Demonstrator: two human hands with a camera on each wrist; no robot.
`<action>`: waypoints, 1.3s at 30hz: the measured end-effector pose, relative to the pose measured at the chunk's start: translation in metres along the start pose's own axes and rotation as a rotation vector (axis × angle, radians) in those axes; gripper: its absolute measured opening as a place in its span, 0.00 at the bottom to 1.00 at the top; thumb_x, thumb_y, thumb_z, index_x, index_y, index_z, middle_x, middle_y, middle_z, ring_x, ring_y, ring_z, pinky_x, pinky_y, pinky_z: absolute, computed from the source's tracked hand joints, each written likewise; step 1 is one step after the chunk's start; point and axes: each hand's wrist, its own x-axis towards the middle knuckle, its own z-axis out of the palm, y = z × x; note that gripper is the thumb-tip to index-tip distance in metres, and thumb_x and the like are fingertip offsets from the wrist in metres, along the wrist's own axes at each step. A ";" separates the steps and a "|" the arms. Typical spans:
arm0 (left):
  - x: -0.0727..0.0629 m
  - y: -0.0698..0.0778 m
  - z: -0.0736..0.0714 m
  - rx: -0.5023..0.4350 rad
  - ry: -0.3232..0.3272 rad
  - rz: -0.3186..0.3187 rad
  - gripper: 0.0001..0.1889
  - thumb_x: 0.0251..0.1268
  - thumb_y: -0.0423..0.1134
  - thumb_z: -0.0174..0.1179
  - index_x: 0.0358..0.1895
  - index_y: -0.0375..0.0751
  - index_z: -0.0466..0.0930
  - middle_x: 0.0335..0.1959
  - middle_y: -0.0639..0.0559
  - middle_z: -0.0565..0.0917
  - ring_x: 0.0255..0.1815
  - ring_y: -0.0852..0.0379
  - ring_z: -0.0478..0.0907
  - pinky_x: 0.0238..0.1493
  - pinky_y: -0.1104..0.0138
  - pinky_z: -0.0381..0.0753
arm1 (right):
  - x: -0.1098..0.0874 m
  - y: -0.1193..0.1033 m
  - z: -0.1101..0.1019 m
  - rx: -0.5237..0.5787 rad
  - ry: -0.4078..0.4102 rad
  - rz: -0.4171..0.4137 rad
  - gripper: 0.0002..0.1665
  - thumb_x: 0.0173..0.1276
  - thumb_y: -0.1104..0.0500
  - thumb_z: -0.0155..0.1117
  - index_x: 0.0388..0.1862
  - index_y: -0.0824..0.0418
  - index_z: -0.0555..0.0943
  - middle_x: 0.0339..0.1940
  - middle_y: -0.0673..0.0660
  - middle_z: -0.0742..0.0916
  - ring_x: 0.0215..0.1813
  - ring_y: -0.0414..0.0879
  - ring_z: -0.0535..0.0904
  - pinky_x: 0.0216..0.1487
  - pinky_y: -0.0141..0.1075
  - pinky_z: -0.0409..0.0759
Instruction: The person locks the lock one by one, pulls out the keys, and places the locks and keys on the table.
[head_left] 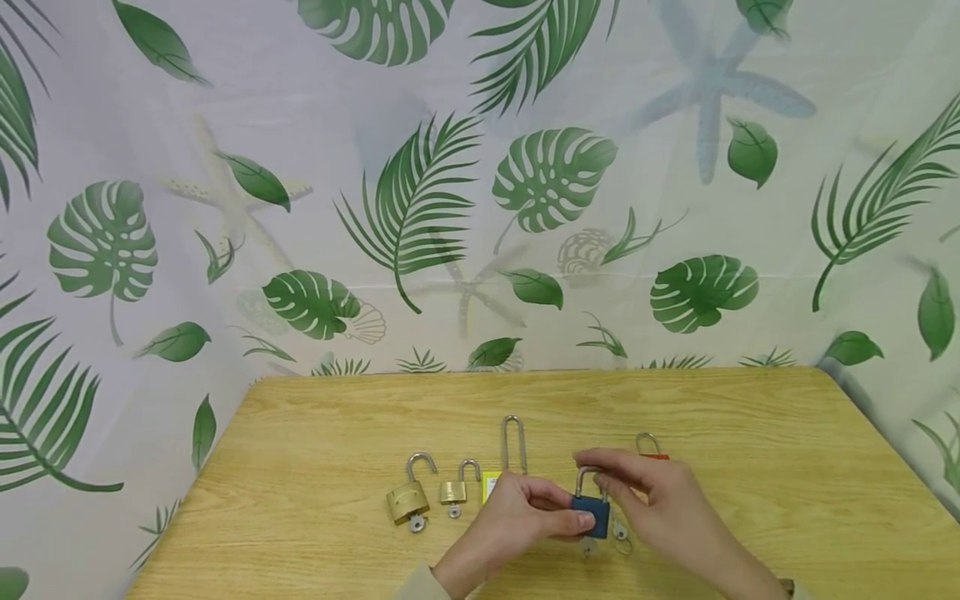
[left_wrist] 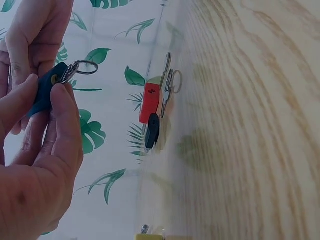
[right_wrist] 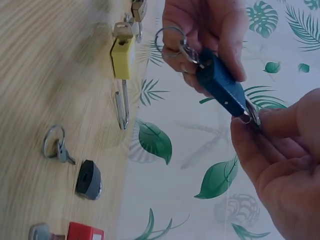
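Held up above the table, a blue padlock (head_left: 597, 510) is gripped by its body in my left hand (head_left: 510, 517), with the thumb across its front face. My right hand (head_left: 667, 500) pinches the steel shackle (right_wrist: 252, 112) between thumb and fingers. A key (right_wrist: 189, 52) sits in the bottom of the padlock, and a key ring (left_wrist: 88, 67) hangs from it. Below the hands in the right wrist view, a small black padlock body (right_wrist: 88, 180) lies beside a loose key on a ring (right_wrist: 61, 149).
Two brass padlocks, one larger (head_left: 407, 503) and one smaller (head_left: 453, 492), lie left with raised shackles and keys inserted. A yellow padlock (right_wrist: 121, 59) with a long shackle is partly behind my left hand. A red padlock (left_wrist: 150, 102) lies behind my right hand. Leaf-printed cloth (head_left: 420, 333) backs the wooden table (head_left: 300, 467).
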 end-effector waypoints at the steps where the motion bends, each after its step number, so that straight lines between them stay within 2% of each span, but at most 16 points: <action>1: 0.000 0.000 0.000 -0.012 0.002 0.002 0.09 0.59 0.30 0.74 0.41 0.28 0.89 0.36 0.39 0.91 0.35 0.56 0.90 0.42 0.64 0.90 | -0.001 0.001 0.000 -0.019 -0.011 -0.052 0.24 0.66 0.74 0.68 0.58 0.56 0.85 0.52 0.52 0.91 0.49 0.35 0.88 0.48 0.22 0.84; 4: 0.000 0.000 -0.001 -0.049 0.011 0.011 0.09 0.60 0.28 0.72 0.42 0.26 0.88 0.38 0.37 0.91 0.37 0.55 0.90 0.43 0.63 0.90 | -0.004 0.003 -0.002 -0.060 -0.072 -0.158 0.37 0.60 0.76 0.70 0.69 0.58 0.78 0.62 0.51 0.87 0.53 0.35 0.87 0.51 0.20 0.82; 6: -0.001 0.000 -0.002 -0.072 0.020 0.016 0.10 0.61 0.27 0.71 0.43 0.24 0.87 0.39 0.35 0.91 0.37 0.55 0.90 0.43 0.63 0.90 | -0.006 0.003 -0.004 -0.088 -0.130 -0.189 0.47 0.56 0.77 0.71 0.75 0.58 0.71 0.69 0.49 0.83 0.57 0.36 0.85 0.53 0.22 0.81; 8: -0.002 0.000 -0.003 -0.085 0.024 0.023 0.10 0.61 0.27 0.71 0.43 0.23 0.86 0.40 0.34 0.90 0.37 0.55 0.90 0.43 0.63 0.90 | -0.008 0.002 -0.006 -0.122 -0.184 -0.186 0.55 0.53 0.76 0.72 0.80 0.56 0.65 0.74 0.48 0.79 0.63 0.38 0.82 0.54 0.24 0.82; 10: -0.003 0.000 -0.003 -0.096 0.023 0.030 0.11 0.61 0.27 0.71 0.44 0.22 0.86 0.40 0.35 0.90 0.36 0.56 0.90 0.43 0.63 0.90 | -0.009 0.000 -0.007 -0.145 -0.246 -0.139 0.59 0.54 0.73 0.74 0.83 0.53 0.59 0.77 0.49 0.75 0.67 0.39 0.80 0.56 0.27 0.83; 13: -0.003 0.001 -0.004 -0.110 0.022 0.036 0.12 0.61 0.28 0.71 0.44 0.21 0.85 0.40 0.36 0.91 0.36 0.56 0.90 0.44 0.63 0.90 | -0.010 -0.002 -0.007 -0.171 -0.307 -0.069 0.61 0.57 0.69 0.75 0.84 0.49 0.55 0.78 0.52 0.73 0.69 0.43 0.78 0.56 0.30 0.84; 15: -0.003 0.001 -0.004 -0.118 0.018 0.036 0.12 0.62 0.28 0.71 0.44 0.21 0.85 0.40 0.36 0.91 0.37 0.55 0.90 0.44 0.62 0.90 | -0.010 -0.002 -0.007 -0.182 -0.319 -0.056 0.61 0.58 0.68 0.76 0.85 0.48 0.54 0.77 0.54 0.74 0.68 0.44 0.80 0.55 0.31 0.84; 20: -0.003 0.002 -0.004 -0.127 0.012 0.025 0.12 0.62 0.28 0.71 0.45 0.21 0.85 0.40 0.37 0.91 0.37 0.55 0.90 0.44 0.62 0.90 | -0.011 0.000 -0.004 -0.193 -0.288 -0.121 0.60 0.56 0.69 0.76 0.84 0.51 0.56 0.74 0.57 0.77 0.60 0.40 0.83 0.48 0.29 0.84; 23: -0.003 0.002 -0.004 -0.125 0.015 0.020 0.13 0.62 0.28 0.71 0.45 0.21 0.85 0.40 0.38 0.91 0.38 0.55 0.90 0.44 0.62 0.90 | -0.011 0.000 -0.003 -0.179 -0.281 -0.114 0.58 0.56 0.69 0.75 0.83 0.50 0.58 0.74 0.55 0.78 0.57 0.35 0.81 0.47 0.27 0.82; 32: -0.005 0.001 -0.004 -0.130 0.011 0.002 0.13 0.62 0.28 0.71 0.45 0.21 0.85 0.40 0.37 0.91 0.34 0.58 0.89 0.42 0.64 0.90 | -0.014 0.002 0.002 -0.198 -0.257 -0.118 0.54 0.53 0.69 0.74 0.79 0.52 0.64 0.68 0.53 0.82 0.49 0.28 0.78 0.46 0.26 0.82; 39: -0.005 0.000 -0.005 -0.124 0.012 -0.012 0.12 0.63 0.29 0.71 0.45 0.22 0.85 0.40 0.39 0.91 0.35 0.58 0.89 0.41 0.65 0.90 | -0.014 0.003 0.003 -0.151 -0.287 -0.104 0.51 0.56 0.70 0.72 0.78 0.52 0.65 0.66 0.55 0.83 0.39 0.29 0.76 0.36 0.24 0.76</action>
